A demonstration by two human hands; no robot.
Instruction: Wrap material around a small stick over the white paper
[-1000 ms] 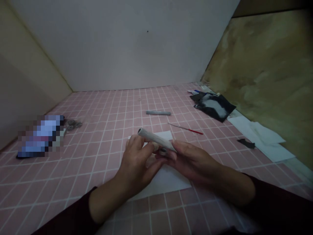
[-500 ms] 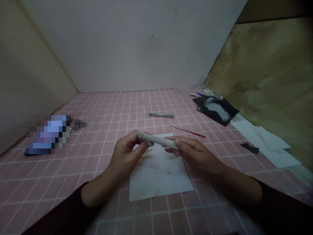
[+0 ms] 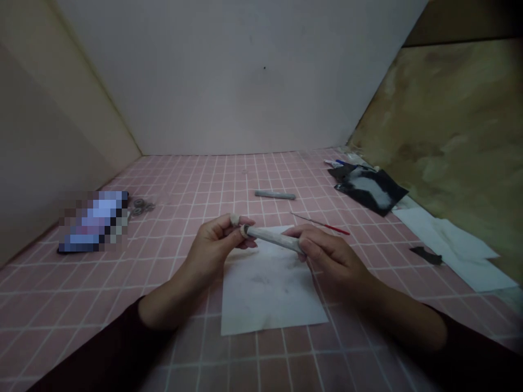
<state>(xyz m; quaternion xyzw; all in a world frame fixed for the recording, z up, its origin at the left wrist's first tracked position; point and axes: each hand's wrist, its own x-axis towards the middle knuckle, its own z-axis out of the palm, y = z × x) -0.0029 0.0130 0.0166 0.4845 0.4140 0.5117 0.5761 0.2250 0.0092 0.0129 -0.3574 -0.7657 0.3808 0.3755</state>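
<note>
A pale grey, stick-like rod is held slantwise above a sheet of white paper, its left end slightly higher. At that end, my left hand pinches it, thumb on the tip; pale wraps cover the thumb and index fingertips. My right hand grips the other end between thumb and fingers, hiding part of it. Beyond my hands lies a second grey rod. Close to my right hand rests a thin tool with a red handle.
A pixelated phone-like device lies at the left, beside small dark round items. On the right are black sheets with whitish dust, white papers and a dark scrap. Pink tiled cloth covers the table up to the walls.
My left fingers have shifted at the rod's left end: the index fingertip has come away from it, while the thumb stays there. The whole view has shifted slightly. My right hand keeps its grip.
</note>
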